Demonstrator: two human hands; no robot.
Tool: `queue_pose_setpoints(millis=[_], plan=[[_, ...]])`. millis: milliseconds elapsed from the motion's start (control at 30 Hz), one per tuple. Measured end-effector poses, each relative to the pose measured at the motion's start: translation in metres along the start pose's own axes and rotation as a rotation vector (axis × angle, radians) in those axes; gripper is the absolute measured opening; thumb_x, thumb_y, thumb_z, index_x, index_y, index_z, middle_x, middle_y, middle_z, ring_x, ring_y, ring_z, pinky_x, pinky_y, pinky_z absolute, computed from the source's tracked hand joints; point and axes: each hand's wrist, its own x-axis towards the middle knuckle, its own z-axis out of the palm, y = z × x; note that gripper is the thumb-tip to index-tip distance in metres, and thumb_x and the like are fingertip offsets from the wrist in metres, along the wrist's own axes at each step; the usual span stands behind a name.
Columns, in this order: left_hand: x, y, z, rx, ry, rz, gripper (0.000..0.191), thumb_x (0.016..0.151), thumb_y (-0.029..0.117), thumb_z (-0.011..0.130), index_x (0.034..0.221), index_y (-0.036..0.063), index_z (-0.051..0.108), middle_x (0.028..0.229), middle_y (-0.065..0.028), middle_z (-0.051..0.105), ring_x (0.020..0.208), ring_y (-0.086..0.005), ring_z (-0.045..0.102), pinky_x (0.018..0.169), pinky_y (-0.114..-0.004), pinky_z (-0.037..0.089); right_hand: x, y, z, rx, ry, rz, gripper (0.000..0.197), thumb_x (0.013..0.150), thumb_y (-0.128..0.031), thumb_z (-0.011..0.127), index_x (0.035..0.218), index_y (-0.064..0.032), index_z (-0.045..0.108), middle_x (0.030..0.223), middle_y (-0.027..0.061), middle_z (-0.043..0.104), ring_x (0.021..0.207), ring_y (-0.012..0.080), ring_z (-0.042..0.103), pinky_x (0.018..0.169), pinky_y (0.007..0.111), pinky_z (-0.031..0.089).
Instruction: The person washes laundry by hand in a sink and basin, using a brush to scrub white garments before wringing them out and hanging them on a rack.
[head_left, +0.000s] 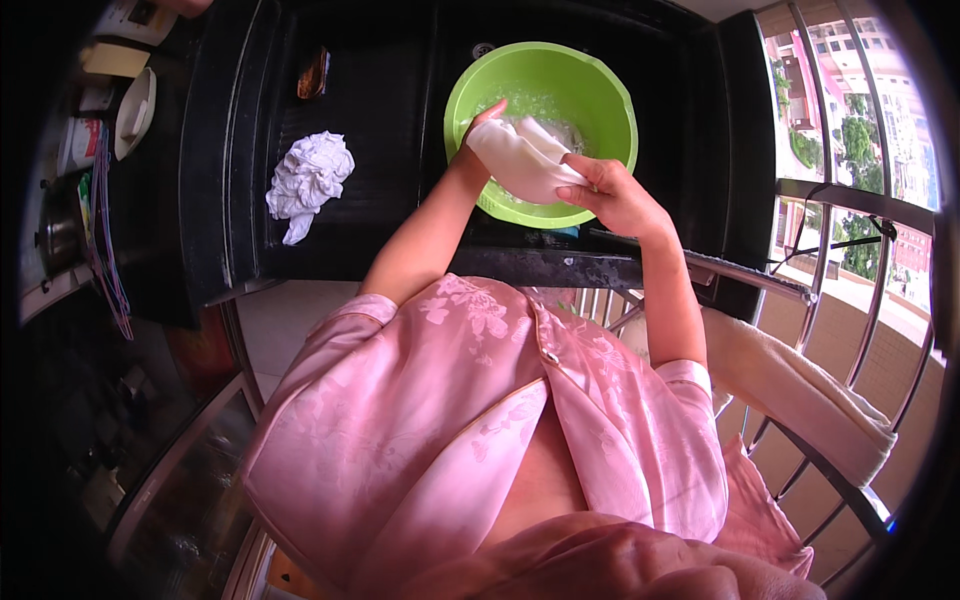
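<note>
Over a round green plastic basin (615, 112) holding water, a pale wet cloth (517, 161) is stretched between my two hands. My left hand (480, 139) has its far left end, with the thumb on top and the fingers mostly hidden by the cloth. Its right end is pinched between the thumb and fingers of my right hand (611, 195), above the basin's near right rim. The middle of the cloth sags towards the basin. A crumpled white cloth (311, 176) lies to the left on the black sink surface, apart from my hands.
A brown block-like object (313, 73) lies behind the crumpled cloth. Bundled hangers (101, 240) and a pale dish (136, 112) are at the far left. Metal railings (874, 112) stand at the right, with a cream towel (802, 397) draped over them. The black sink edge (547, 266) runs before me.
</note>
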Motion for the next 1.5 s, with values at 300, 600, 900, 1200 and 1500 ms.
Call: queue_pose_setpoints(millis=[300,600,900,1200,1500], plan=[[-0.036,-0.024,0.046,0.177,-0.253,0.224,0.059,0.098,0.049,0.04,0.14,0.0064,0.039,0.133,-0.0111,0.052,0.118,-0.0245,0.055,0.1,-0.043,0.046,0.09,0.056,-0.027,0.425,0.312,0.101,0.049,0.091,-0.038,0.063,0.117,0.0036,0.061,0.1,0.0109,0.067,0.093,0.0184,0.061,0.087,0.031,0.048],[-0.06,-0.018,0.047,-0.003,-0.352,0.197,0.048,0.095,0.041,0.044,0.127,0.0056,0.053,0.126,-0.0108,0.059,0.116,-0.0265,0.056,0.096,-0.044,0.049,0.088,0.085,0.068,1.502,0.358,0.084,0.097,0.086,-0.077,0.029,0.141,0.0033,0.035,0.136,0.0216,0.049,0.122,0.0367,0.05,0.105,0.043,0.039],[-0.043,-0.028,0.072,0.331,-0.166,0.237,0.04,0.097,0.034,0.046,0.125,0.0061,0.054,0.121,-0.0098,0.061,0.107,-0.0243,0.062,0.09,-0.04,0.054,0.065,0.058,0.021,0.91,0.449,0.0,0.054,0.088,-0.036,0.067,0.124,0.0022,0.055,0.11,0.0148,0.065,0.096,0.0228,0.065,0.083,0.034,0.054],[-0.073,-0.023,0.074,0.205,0.259,0.072,0.112,0.069,0.09,0.039,0.145,0.0093,0.028,0.143,-0.0234,0.032,0.129,-0.0478,0.037,0.094,-0.072,0.034,0.06,0.029,0.001,0.686,0.655,-0.29,0.04,0.083,-0.026,0.073,0.113,-0.0015,0.06,0.094,0.0093,0.065,0.081,0.0163,0.065,0.072,0.031,0.053],[-0.06,0.004,0.125,0.365,-0.019,0.653,0.033,0.085,0.031,0.064,0.108,0.0084,0.06,0.104,-0.0084,0.064,0.1,-0.0255,0.062,0.089,-0.043,0.051,0.081,0.013,0.041,0.799,1.002,-0.301,0.034,0.087,-0.028,0.069,0.102,0.0023,0.065,0.095,0.0081,0.064,0.085,0.0157,0.061,0.079,0.029,0.049]])
